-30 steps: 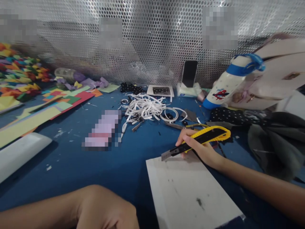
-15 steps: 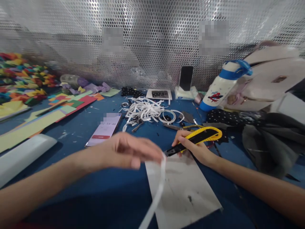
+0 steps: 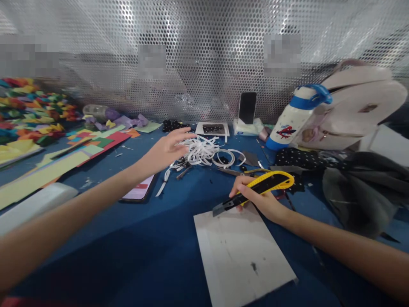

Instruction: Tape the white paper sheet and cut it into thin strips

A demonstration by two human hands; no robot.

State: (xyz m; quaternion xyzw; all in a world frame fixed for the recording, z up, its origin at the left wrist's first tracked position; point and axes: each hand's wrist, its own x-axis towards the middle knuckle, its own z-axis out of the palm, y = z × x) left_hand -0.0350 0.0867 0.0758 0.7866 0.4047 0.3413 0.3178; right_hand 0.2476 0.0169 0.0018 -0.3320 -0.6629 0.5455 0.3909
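Observation:
My left hand is over the left side of a tangled pile of white strips, fingers stretched out and apart. I see nothing held in it, though the hand covers part of the pile. One strip end trails from the pile onto the blue table. My right hand grips a yellow and black utility knife, its blade extended and pointing left. The blade tip is at the far edge of a white board, which lies flat with dark marks on it.
A phone lies below my left forearm. Coloured paper sheets and folded paper pieces cover the left. Behind are a standing phone, a bottle and a backpack. Black dotted fabric lies right.
My left hand has moved away and left from the board to the pile, and the white strip it held has left its fingers. My right hand stays almost in place with the knife.

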